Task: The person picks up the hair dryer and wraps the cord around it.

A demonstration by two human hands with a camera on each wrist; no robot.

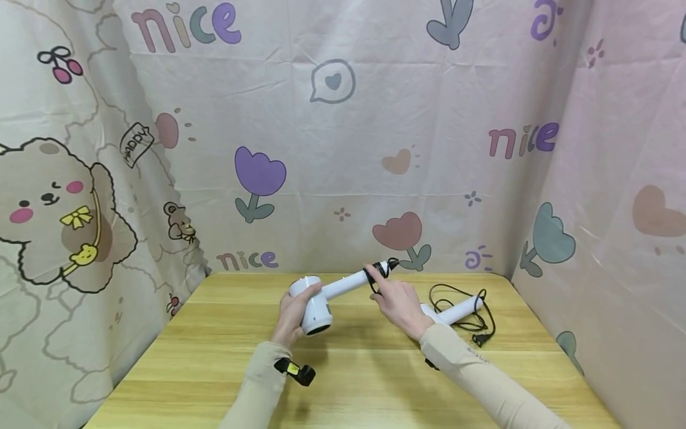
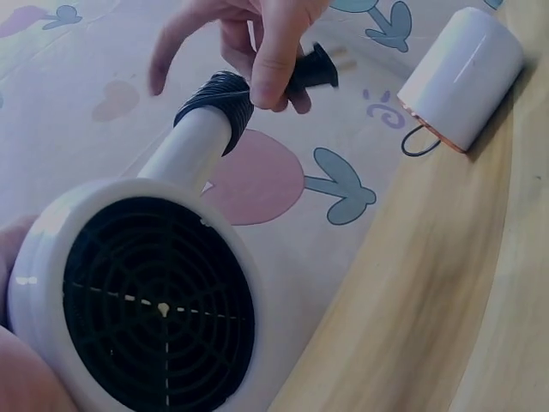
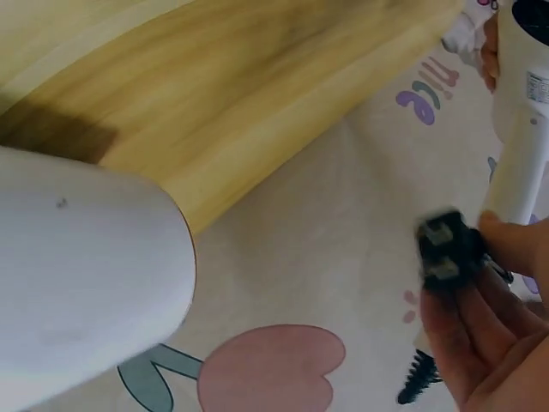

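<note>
A white hair dryer point(image 1: 317, 311) is held above the table, its handle angled up to the right. My left hand point(image 1: 288, 313) grips its barrel from the left side, the thumb over the top. Black cord point(image 2: 214, 101) is wound in several tight turns around the end of the handle. My right hand point(image 1: 399, 304) is at that end, pinching the black two-prong plug point(image 2: 314, 69) between thumb and fingers. In the right wrist view the plug's prongs face the camera. The dryer's black round grille point(image 2: 159, 305) shows in the left wrist view.
A second white hair dryer point(image 1: 462, 311) lies on the wooden table point(image 1: 354, 393) at the right, partly behind my right hand. Its loose black cord point(image 1: 435, 287) loops around it, with the plug point(image 1: 481, 339) towards the front. A printed curtain point(image 1: 332, 143) hangs behind and at both sides.
</note>
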